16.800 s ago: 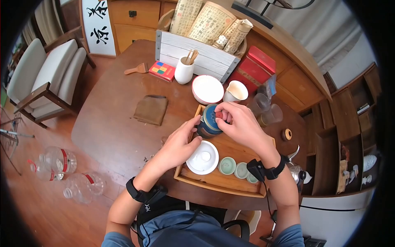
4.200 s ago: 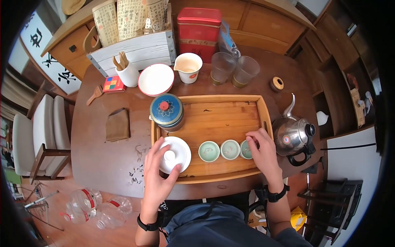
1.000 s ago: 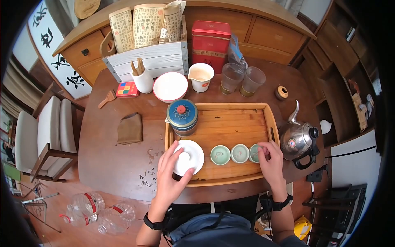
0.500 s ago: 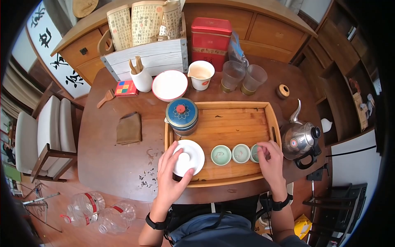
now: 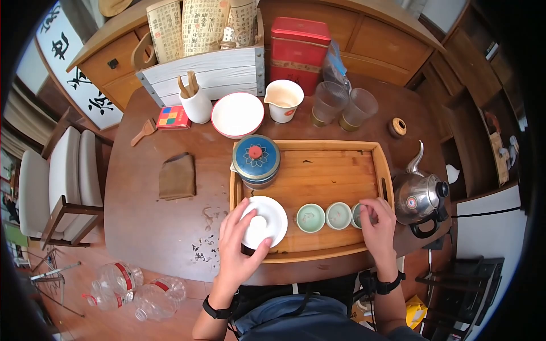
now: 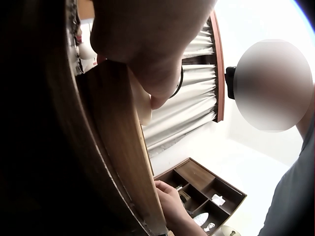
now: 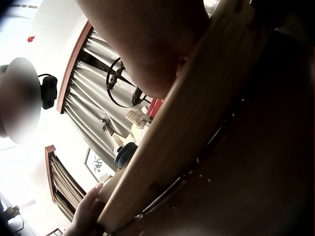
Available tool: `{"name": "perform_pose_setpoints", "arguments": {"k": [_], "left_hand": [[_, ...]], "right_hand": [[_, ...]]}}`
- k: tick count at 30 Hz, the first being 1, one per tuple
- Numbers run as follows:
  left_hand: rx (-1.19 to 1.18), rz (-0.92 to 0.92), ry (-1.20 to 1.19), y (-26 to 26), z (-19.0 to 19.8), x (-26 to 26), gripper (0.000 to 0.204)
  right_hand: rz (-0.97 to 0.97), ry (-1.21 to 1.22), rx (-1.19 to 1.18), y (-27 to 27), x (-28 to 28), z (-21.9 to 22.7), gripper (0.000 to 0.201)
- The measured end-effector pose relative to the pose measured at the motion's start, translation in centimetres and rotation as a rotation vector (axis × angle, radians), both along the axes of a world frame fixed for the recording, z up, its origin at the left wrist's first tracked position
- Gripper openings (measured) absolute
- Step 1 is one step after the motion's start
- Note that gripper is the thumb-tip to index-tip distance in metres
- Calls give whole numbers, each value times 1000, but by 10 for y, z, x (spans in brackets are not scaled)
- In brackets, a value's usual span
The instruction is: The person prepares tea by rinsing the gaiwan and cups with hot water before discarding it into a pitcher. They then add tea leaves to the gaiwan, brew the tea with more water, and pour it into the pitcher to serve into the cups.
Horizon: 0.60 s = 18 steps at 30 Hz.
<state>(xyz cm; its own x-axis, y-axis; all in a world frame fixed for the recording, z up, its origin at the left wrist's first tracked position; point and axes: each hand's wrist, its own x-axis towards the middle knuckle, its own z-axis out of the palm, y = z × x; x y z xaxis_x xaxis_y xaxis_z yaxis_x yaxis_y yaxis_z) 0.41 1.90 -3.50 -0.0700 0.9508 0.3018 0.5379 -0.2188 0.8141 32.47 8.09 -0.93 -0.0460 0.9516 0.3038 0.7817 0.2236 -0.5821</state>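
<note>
In the head view my left hand [image 5: 236, 250] reaches round a white gaiwan [image 5: 275, 219], fingers along its left rim, thumb at its near edge. The gaiwan stands at the near left corner of a wooden tray [image 5: 330, 173]. To its right, several pale green teacups stand in a row; the first is a full teacup [image 5: 310, 218]. My right hand [image 5: 380, 230] has thumb and index finger at the rightmost teacup [image 5: 356, 216], partly covering it. A blue lidded pot [image 5: 256, 163] with a red knob sits at the tray's far left corner. The wrist views mostly show the tray's side.
A steel kettle [image 5: 420, 199] stands right of the tray. Behind it lie a white bowl [image 5: 238, 115], a pitcher [image 5: 283, 102], two clear glasses [image 5: 360, 108] and a red tin [image 5: 298, 54]. Left are a brown cloth [image 5: 177, 177] and scattered tea leaves [image 5: 202, 250].
Long before, both hands were on the blue pot and its red knob; now they are at the gaiwan and rightmost teacup. Over the last seconds only the camera view shifts slightly.
</note>
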Motion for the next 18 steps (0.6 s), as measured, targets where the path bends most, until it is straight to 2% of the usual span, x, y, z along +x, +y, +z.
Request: {"name": "perform_pose_setpoints", "arguments": {"k": [3, 18], "left_hand": [[-3, 5, 6, 1, 0, 1, 60], [1, 24, 19, -1, 0, 3, 57]], "right_hand": [[-23, 32, -42, -1, -1, 3, 10], [48, 51, 40, -1, 3, -3, 9]]}}
